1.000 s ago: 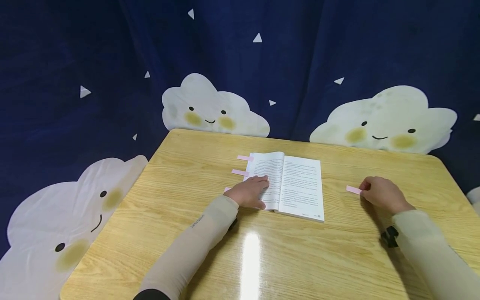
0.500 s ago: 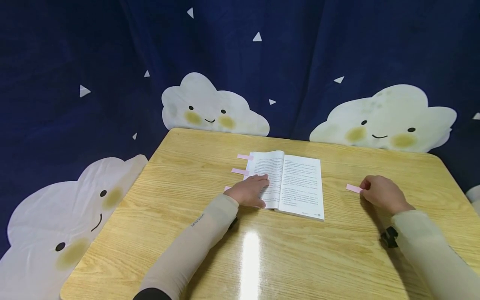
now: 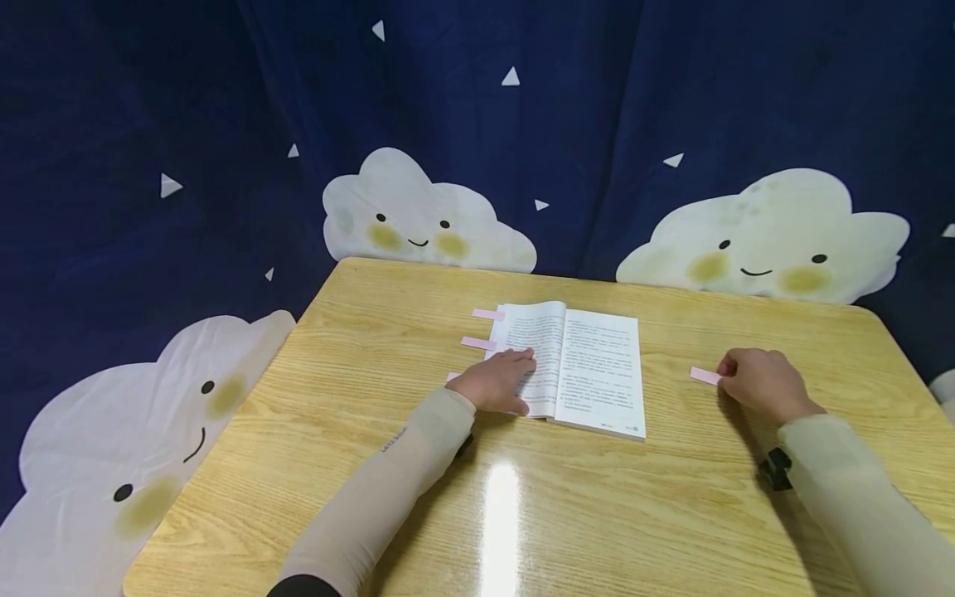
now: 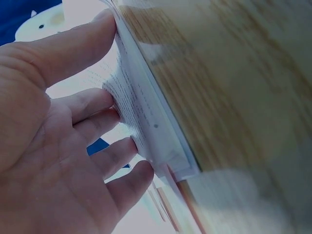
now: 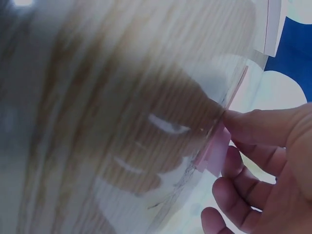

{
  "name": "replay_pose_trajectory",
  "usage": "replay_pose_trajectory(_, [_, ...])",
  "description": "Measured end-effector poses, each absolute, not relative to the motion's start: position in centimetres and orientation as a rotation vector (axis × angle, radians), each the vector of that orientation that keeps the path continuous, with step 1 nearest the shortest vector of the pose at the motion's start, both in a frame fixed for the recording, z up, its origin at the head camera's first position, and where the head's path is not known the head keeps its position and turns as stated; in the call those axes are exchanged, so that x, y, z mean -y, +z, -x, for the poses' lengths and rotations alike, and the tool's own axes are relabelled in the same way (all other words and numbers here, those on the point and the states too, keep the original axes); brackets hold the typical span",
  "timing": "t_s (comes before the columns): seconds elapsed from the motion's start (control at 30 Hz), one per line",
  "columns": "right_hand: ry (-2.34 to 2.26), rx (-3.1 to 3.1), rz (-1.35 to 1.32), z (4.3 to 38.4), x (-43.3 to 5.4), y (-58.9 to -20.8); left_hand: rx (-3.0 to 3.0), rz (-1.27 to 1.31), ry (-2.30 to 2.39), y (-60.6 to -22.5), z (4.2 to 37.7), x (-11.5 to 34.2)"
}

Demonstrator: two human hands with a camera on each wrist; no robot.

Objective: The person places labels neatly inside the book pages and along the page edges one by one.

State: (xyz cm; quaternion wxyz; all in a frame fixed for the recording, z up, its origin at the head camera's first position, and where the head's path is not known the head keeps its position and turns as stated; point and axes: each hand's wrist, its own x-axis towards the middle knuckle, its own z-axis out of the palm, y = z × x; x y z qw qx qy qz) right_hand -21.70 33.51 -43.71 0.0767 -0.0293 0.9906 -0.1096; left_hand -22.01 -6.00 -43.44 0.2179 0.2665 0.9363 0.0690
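Note:
An open book [image 3: 600, 373] with printed pages lies on the wooden table. My left hand [image 3: 496, 381] rests on its left page, fingers spread; in the left wrist view the thumb [image 4: 83, 46] lies along the lower page edge. Three pink sticky strips, an upper strip [image 3: 488, 314], a middle strip [image 3: 477, 342] and a lower strip [image 3: 452, 376] partly hidden by my hand, stick out past the left edge. To the right of the book my right hand [image 3: 764, 383] pinches one end of another pink sticky strip [image 3: 704, 376] at the tabletop. Its gripped end [image 5: 217, 148] shows between thumb and fingers.
The wooden table [image 3: 627, 514] has rounded corners and a bright light reflection near the front. Behind it hangs a dark blue curtain [image 3: 574, 124] with cloud faces and white triangles. A black wrist device [image 3: 776, 470] sits below the right wrist.

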Motion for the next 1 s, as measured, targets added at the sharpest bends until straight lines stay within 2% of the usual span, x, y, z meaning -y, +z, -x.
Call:
replay_pose_trajectory(0.63, [-0.25,-2.994,0.112,21.85,-33.2,-43.89,-2.589,-0.762,0.19,-43.62,22.2,6.16])
replay_pose_trajectory(1.0, [-0.379,-2.917,0.157,22.13,-33.67,-43.92,-2.581,-0.757,0.196,-43.61,22.28,6.12])
